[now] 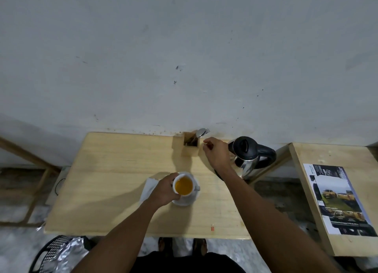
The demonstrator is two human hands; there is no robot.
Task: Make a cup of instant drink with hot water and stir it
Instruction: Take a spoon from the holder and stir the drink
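Head view. White cup (183,185) stands on its saucer (185,201) at mid-table, filled with amber liquid. Left hand (163,189) wraps the cup's left wall, fingers curled around it, over a white napkin (147,188). Right hand (216,152) sits far right of the cup, just beside the wooden cutlery holder (191,147). Fingers are loosely bent; whether they pinch anything, I cannot tell. Spoon (200,132) and fork stand in the holder. Steel kettle (250,157) is close behind the right wrist.

Risks, judged: the wrist could brush the hot kettle when drawing back. The full cup may slop if the left grip tilts it. Pulling the spoon could tip the light holder.
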